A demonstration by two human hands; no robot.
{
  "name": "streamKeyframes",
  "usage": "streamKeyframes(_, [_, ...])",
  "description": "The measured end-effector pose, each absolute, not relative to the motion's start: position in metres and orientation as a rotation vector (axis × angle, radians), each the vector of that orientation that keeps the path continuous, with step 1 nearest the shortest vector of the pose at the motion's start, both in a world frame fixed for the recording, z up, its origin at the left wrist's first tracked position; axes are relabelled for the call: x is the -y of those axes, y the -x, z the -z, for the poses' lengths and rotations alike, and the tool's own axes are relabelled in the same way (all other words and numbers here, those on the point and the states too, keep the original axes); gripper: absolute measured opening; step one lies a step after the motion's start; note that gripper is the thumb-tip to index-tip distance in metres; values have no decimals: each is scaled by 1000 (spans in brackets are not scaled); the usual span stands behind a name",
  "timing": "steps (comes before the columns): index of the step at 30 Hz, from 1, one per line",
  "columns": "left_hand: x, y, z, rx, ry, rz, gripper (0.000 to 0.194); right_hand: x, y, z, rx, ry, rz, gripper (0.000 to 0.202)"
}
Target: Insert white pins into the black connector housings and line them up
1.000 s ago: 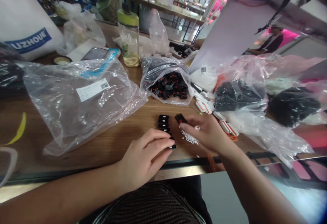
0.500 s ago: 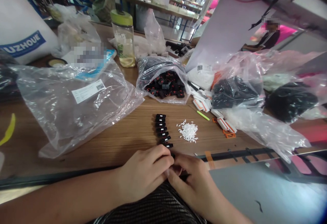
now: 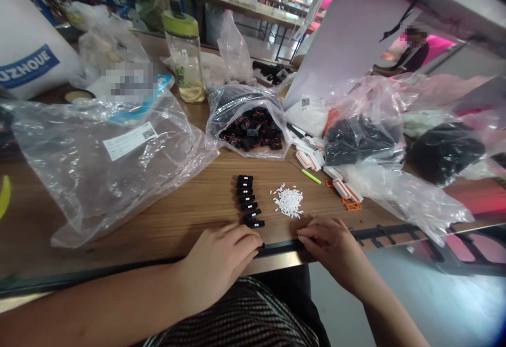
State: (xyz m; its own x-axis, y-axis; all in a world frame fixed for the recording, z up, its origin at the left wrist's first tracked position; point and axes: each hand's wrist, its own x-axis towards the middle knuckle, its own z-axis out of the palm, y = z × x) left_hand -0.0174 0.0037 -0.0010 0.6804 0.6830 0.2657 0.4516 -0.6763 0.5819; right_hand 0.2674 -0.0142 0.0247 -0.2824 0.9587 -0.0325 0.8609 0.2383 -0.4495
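Just below the row of black connectors [image 3: 245, 199], my left hand [image 3: 225, 257] is closed at the table's front edge on a small black part, of which only a dark tip shows past the fingers. My right hand [image 3: 330, 244] is apart from it, right of the gap, with thumb and fingers pinched together; whatever may be between them is hidden. Several connectors stand in a curved column, each with small white dots on top. To their right lies a pile of small white pins [image 3: 289, 202], above and between my hands.
An open clear bag of black connectors [image 3: 253, 132] lies behind the row. A large clear bag [image 3: 98, 178] covers the left. A green-lidded bottle [image 3: 183, 57], a yellow-green stick [image 3: 311, 176], white-orange parts [image 3: 347, 191] and more bags stand around. A person [image 3: 413, 54] sits far back right.
My right hand has moved away from my left hand, to the right and slightly up. My left hand stays below the connectors. The view has shifted slightly.
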Motion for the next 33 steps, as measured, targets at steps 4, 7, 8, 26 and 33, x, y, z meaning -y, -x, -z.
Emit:
streamKeyframes(4, [-4,18,0,-904,-2498,-616,14,11,-267,-25,2409,1588,-373,20])
streamKeyframes(7, [-4,19,0,-919,-2518,-607,14,9,-270,-27,2434,1530,-325,22])
streamKeyframes(8, [-4,19,0,-924,-2520,-605,14,9,-272,-27,2419,1534,-326,20])
streamKeyframes(26, [-4,22,-13,-1023,-2389,-438,14,25,-263,-22,2281,1726,-265,14])
streamKeyframes(33, [5,22,-6,-1075,-2343,-594,13,35,-262,-6,2169,1751,-127,17])
